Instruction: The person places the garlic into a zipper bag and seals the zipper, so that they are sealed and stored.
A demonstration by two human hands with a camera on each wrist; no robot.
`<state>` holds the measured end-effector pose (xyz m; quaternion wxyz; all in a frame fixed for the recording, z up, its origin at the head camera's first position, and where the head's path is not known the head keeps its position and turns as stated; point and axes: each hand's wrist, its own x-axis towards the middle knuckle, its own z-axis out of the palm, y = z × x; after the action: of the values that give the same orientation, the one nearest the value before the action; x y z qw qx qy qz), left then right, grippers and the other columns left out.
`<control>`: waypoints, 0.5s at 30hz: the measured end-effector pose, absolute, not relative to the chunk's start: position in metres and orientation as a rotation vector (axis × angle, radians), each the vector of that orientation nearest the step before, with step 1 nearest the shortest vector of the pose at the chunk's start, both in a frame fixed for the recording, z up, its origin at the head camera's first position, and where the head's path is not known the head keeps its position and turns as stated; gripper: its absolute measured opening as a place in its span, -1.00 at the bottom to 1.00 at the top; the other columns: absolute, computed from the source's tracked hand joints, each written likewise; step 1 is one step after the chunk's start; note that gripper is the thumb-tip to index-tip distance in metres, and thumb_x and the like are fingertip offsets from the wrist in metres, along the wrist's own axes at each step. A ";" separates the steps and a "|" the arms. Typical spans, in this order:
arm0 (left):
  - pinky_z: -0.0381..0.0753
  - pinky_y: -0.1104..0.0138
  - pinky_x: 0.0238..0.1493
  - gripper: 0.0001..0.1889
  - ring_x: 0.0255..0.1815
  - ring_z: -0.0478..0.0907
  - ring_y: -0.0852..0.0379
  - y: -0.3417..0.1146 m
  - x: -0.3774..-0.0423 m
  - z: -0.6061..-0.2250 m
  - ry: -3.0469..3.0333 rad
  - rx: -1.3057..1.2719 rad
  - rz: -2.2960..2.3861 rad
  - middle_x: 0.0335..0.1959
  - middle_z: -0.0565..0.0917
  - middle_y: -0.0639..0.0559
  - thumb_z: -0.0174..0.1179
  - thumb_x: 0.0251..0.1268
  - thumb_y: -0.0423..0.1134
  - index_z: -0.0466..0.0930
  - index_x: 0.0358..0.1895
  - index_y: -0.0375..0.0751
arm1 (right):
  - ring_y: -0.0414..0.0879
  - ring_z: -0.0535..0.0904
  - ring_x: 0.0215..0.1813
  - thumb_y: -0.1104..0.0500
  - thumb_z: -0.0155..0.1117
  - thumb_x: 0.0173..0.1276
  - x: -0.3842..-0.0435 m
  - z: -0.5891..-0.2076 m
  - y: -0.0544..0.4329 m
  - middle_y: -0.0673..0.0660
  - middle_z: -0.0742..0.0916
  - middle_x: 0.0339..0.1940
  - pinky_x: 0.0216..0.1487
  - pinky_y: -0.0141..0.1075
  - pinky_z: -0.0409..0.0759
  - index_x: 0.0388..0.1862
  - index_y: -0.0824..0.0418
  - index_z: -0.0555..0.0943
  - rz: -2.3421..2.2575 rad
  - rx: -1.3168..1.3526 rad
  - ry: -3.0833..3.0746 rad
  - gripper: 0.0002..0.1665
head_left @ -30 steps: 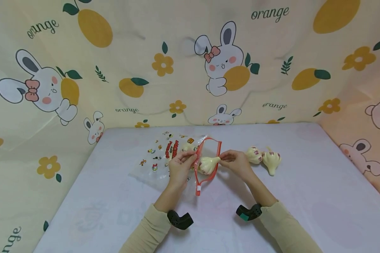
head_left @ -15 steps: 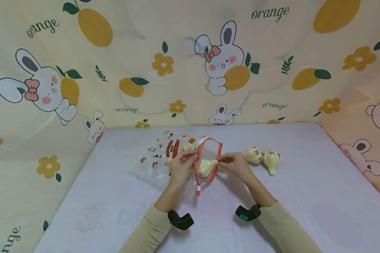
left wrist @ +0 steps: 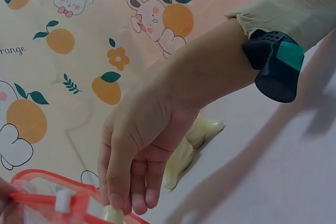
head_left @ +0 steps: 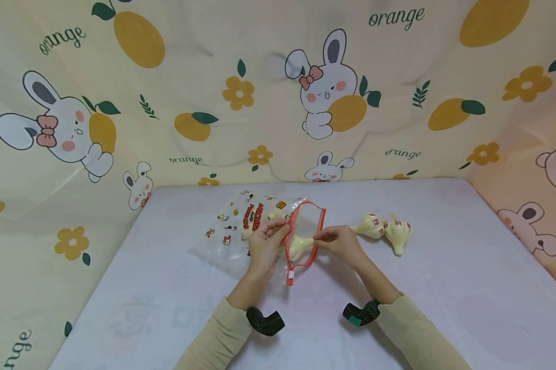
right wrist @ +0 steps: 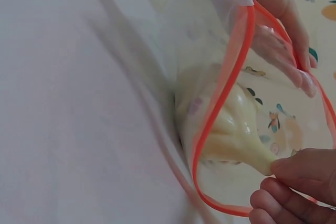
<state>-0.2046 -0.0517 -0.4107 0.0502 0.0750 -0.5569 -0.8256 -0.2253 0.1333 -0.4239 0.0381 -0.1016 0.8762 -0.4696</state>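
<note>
Sliding leftward since the earlier frames, one garlic bulb is sinking deeper into the clear zip bag, and the right hand is following it in! Its round body is now sitting inside the mouth, stem pointing out toward the right. Further in, a pale shape is showing through the printed plastic. Right thumb and fingertips are closing tightly on the stem's end, pinching it. Left hand is gripping the red rim at its near side, thumb and fingers drawn close together, and the mouth is gaping wide. Out to the right, two more garlic bulbs are lying side by side on the white table.
</note>
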 end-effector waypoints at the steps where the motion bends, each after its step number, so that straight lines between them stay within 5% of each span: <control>1: 0.75 0.47 -0.22 -0.75 -0.36 0.72 0.31 -0.052 -0.204 -0.411 -1.696 0.228 -2.517 -0.40 0.76 0.13 0.22 0.19 -0.52 0.57 -0.05 -0.52 | -0.32 0.56 -0.40 0.32 0.37 0.19 -0.225 -0.424 0.133 0.33 0.79 -0.31 -0.36 -0.54 0.53 -0.25 0.41 0.71 -1.440 -0.318 2.688 -0.83; 15: 0.75 0.47 -0.21 -0.74 -0.37 0.73 0.29 -0.051 -0.204 -0.410 -1.645 0.189 -2.560 -0.43 0.77 0.14 0.20 0.20 -0.54 0.54 -0.04 -0.58 | -0.25 0.58 -0.42 0.29 0.37 0.19 -0.218 -0.431 0.119 0.27 0.80 -0.37 -0.42 -0.53 0.52 -0.29 0.36 0.73 -1.343 -0.384 2.688 -0.85</control>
<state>-0.2042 -0.0510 -0.4104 0.0465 0.0621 -0.5389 -0.8388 -0.2181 0.1189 -0.4310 0.0563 -0.1267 0.8859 -0.4426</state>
